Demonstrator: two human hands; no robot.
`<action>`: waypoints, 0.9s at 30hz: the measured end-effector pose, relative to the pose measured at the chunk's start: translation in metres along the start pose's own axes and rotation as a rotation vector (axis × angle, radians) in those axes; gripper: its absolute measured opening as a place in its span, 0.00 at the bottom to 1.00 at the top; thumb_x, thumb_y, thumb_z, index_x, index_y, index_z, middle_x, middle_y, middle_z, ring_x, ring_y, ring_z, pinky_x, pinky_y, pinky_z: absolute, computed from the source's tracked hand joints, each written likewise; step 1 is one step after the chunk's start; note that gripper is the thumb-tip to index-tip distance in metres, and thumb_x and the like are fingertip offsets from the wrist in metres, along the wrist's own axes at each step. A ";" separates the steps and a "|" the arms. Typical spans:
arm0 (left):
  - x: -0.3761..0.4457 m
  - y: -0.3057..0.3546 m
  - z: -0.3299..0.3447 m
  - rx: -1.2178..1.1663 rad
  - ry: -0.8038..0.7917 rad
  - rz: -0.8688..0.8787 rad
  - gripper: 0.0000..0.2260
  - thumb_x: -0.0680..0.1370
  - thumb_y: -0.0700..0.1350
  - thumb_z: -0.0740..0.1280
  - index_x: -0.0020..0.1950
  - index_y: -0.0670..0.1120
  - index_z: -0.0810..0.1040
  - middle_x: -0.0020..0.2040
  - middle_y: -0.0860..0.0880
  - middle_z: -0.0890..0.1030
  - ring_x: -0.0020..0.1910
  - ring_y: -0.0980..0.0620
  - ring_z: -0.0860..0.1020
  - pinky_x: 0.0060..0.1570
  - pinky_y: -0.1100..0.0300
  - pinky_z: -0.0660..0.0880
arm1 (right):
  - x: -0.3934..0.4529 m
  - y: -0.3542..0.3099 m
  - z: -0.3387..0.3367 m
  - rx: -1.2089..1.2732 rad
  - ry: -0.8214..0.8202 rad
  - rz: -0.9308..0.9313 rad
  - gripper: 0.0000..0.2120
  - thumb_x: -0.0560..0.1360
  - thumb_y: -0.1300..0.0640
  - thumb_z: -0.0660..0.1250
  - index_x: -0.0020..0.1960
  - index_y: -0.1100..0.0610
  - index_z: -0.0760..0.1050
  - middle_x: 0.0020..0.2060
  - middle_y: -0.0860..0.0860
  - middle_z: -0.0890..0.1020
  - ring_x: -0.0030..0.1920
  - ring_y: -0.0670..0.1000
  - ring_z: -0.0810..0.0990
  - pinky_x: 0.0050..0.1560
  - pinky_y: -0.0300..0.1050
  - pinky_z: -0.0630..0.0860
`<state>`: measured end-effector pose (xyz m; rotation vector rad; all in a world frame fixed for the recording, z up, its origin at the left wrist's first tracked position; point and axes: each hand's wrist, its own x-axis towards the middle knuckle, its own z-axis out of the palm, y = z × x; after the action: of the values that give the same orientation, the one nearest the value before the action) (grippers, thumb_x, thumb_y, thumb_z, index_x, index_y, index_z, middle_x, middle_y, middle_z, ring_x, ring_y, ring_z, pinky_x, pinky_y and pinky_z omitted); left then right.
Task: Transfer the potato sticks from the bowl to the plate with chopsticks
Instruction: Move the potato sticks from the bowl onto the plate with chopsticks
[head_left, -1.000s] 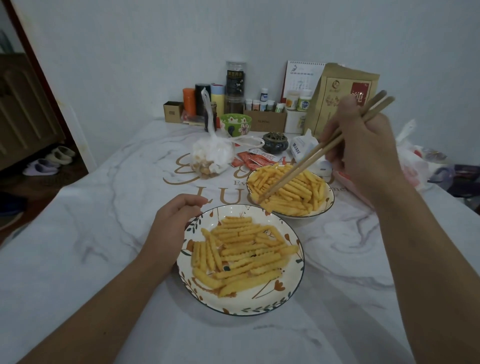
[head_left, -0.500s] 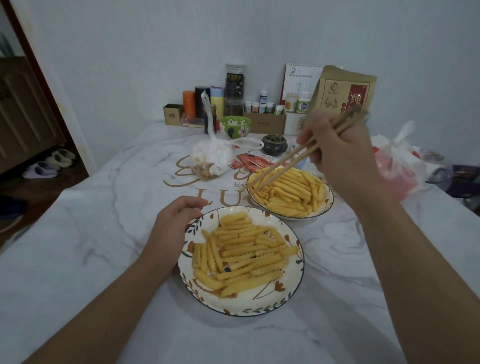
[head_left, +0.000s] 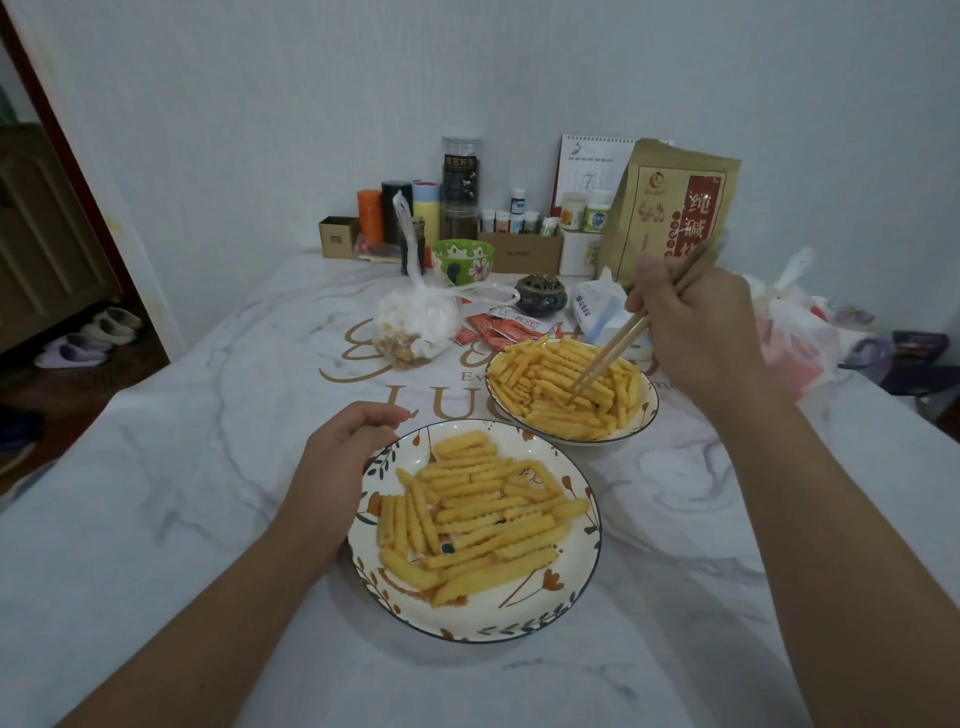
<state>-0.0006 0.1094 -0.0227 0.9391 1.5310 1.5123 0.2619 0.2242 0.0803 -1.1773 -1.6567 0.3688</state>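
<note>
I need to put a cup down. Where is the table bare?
Bare: the table left of the left hand and plate, and right of the plate. Crowded: behind the bowl, among bags and jars.

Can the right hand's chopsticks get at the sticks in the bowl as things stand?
Likely yes. The right hand holds the chopsticks angled down, tips already among the potato sticks in the bowl. Nothing lies across the open bowl.
</note>
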 end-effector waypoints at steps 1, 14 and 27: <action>0.000 0.000 0.000 0.002 0.000 0.001 0.13 0.82 0.36 0.61 0.50 0.46 0.85 0.38 0.49 0.84 0.43 0.41 0.81 0.48 0.46 0.78 | 0.000 0.001 0.001 0.004 -0.003 -0.002 0.21 0.84 0.47 0.60 0.39 0.56 0.80 0.33 0.47 0.79 0.31 0.42 0.75 0.35 0.41 0.68; -0.001 -0.001 0.000 0.013 0.009 0.000 0.13 0.82 0.36 0.61 0.51 0.46 0.85 0.39 0.48 0.85 0.43 0.41 0.82 0.48 0.45 0.79 | 0.003 0.007 -0.005 0.054 -0.012 0.023 0.24 0.85 0.45 0.58 0.37 0.57 0.79 0.29 0.50 0.77 0.29 0.45 0.75 0.33 0.39 0.70; -0.003 0.002 0.000 -0.055 0.010 -0.019 0.12 0.81 0.35 0.61 0.51 0.44 0.84 0.36 0.48 0.84 0.40 0.42 0.81 0.43 0.52 0.79 | -0.019 -0.051 0.004 0.417 -0.141 0.022 0.27 0.86 0.45 0.54 0.35 0.58 0.77 0.22 0.47 0.74 0.22 0.45 0.72 0.23 0.37 0.67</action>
<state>0.0007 0.1071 -0.0205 0.8845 1.4941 1.5393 0.2316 0.1855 0.1046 -0.8711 -1.5874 0.7850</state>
